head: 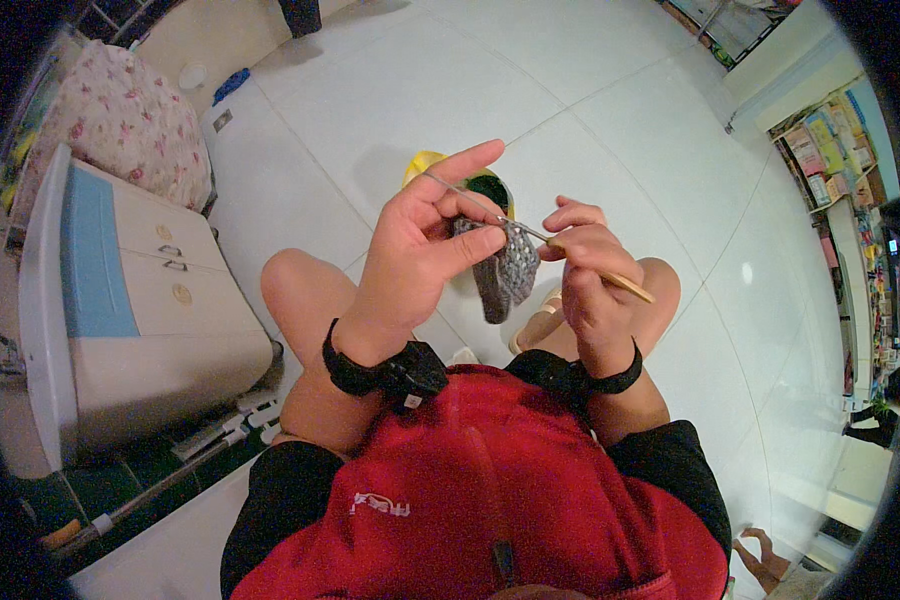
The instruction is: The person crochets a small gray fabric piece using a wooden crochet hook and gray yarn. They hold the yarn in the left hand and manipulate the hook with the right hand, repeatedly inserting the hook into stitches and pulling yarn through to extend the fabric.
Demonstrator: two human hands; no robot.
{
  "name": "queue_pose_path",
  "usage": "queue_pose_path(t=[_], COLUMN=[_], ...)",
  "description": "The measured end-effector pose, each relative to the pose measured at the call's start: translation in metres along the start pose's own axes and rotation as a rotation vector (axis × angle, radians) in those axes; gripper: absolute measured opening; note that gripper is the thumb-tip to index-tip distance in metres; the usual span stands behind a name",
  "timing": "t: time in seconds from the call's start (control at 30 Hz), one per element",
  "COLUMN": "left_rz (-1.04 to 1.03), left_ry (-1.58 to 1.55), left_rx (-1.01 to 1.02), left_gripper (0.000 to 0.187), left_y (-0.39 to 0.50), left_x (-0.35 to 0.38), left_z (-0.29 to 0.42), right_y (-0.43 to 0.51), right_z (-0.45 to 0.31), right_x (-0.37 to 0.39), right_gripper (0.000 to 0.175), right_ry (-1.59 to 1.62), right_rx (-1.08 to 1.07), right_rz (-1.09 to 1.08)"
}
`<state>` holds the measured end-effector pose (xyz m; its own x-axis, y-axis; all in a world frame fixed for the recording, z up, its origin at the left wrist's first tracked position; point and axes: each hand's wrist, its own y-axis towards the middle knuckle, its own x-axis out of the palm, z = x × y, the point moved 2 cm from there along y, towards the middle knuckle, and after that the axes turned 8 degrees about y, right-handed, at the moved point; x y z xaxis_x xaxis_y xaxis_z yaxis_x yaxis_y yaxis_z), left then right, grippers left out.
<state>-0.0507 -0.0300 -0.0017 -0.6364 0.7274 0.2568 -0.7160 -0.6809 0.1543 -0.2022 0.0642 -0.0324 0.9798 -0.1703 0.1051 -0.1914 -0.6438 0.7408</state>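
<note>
Between thumb and fingers, my left hand [427, 240] pinches a piece of grey crochet work [511, 266], which hangs down from the fingertips. Grey yarn [461, 193] runs from my raised left index finger to the top of the piece. A crochet hook [624, 283] with a light-brown handle lies in my right hand [596, 277], its metal shaft pointing left to the upper edge of the crochet work. Behind and below my left fingers is a yellow container [422, 163] with something dark inside, partly hidden by the hand.
White floor tiles [622, 82] lie beneath. To the left are a cabinet [169, 277] with blue trim and a floral cloth cover [131, 120]. Shelves with books [825, 150] line the right. A pole [172, 476] lies at lower left. Another person's legs [765, 562] show at lower right.
</note>
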Motion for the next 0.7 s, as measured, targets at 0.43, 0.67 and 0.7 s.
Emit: queue_pose_path(t=[0.43, 0.67, 0.7], left_rz=[0.0, 0.302, 0.297], left_ry=[0.077, 0.843, 0.78], left_rx=[0.049, 0.486, 0.499], left_gripper=[0.046, 0.033, 0.035], left_y=[0.002, -0.001, 0.001], left_x=[0.009, 0.014, 0.012], left_z=[-0.011, -0.016, -0.016], right_y=[0.004, -0.012, -0.013], right_z=[0.0, 0.023, 0.024], right_x=[0.004, 0.032, 0.033], right_gripper=[0.014, 0.024, 0.024], right_ry=[0.379, 1.051, 1.24], right_rx=[0.134, 0.589, 0.644], right_rz=[0.133, 0.544, 0.575])
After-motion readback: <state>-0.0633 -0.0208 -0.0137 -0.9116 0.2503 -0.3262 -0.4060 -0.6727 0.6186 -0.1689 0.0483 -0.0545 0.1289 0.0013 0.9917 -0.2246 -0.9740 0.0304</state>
